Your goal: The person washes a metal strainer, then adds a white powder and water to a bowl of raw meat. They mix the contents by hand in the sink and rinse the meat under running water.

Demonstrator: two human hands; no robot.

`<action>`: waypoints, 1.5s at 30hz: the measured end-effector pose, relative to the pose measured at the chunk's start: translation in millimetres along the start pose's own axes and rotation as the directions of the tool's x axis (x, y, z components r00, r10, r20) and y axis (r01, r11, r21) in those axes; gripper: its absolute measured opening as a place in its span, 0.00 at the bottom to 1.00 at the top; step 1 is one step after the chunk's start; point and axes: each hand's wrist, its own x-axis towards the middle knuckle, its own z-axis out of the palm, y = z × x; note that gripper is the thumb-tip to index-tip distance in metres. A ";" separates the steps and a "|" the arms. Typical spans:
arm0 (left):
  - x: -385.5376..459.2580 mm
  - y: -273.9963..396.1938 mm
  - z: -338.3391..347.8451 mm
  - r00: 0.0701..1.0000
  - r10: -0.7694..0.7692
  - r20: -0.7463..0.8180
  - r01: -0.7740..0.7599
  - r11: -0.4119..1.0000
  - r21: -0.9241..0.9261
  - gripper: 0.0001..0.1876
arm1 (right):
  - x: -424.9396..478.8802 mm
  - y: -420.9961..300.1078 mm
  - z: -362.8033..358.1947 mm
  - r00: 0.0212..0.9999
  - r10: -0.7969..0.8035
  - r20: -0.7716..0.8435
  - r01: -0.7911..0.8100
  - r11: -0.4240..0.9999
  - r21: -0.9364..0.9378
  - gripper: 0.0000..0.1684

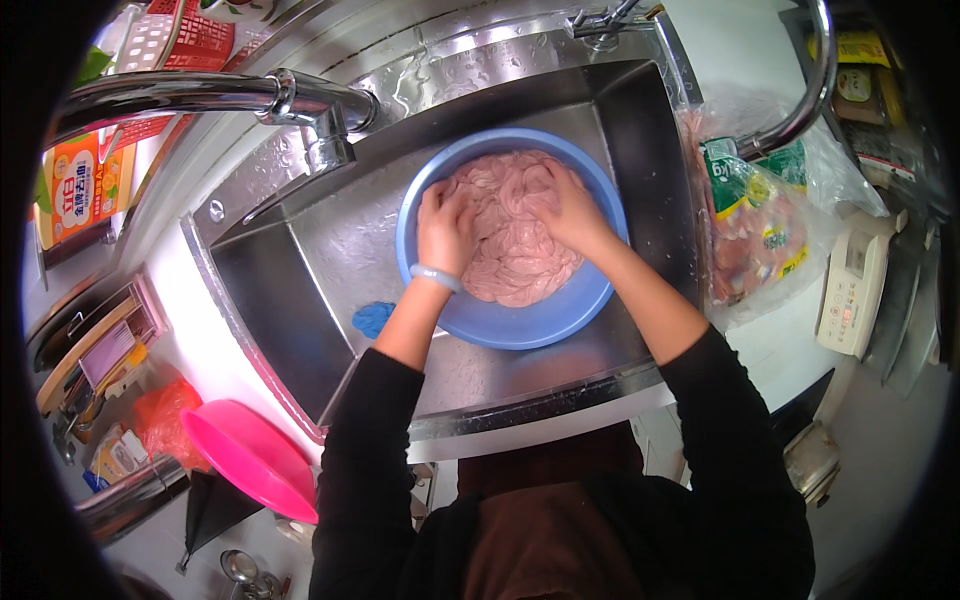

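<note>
A blue plastic basin [517, 337] stands in a stainless steel sink [337, 217]. Inside it lies a heap of pale pink raw meat [517, 255] in soft, folded strands that look like intestines. My left hand [448, 229], with a pale bangle at the wrist, grasps the heap's left side with curled fingers. At the upper right of the heap, my right hand [574, 214] has its thumb and fingers around a bunch of strands. The fingertips of both hands are partly hidden in the meat. A crumpled blue cloth [373, 320] lies on the sink floor beside my left forearm.
A chrome faucet [330, 146] reaches over the sink's upper left; another curved spout [806, 97] is at upper right. Plastic bags of packaged meat [757, 232] lie on the right counter, near a white control panel [851, 292]. A pink basin [251, 457] leans at lower left.
</note>
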 end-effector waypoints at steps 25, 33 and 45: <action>-43.0 20.4 16.3 0.458 -0.744 0.487 0.816 0.134 -0.562 0.20 | -25.6 37.6 23.2 0.970 0.244 -0.007 -0.222 0.892 0.393 0.15; -59.0 10.3 68.4 0.363 -0.444 0.819 0.832 -0.243 -0.500 0.16 | -19.0 48.5 46.5 0.331 0.391 0.859 -0.935 0.014 0.354 0.15; -25.8 7.5 -15.6 0.948 -0.309 0.074 0.309 0.951 0.007 0.10 | -27.2 -41.8 -28.6 0.872 0.323 0.369 -0.459 0.803 0.381 0.22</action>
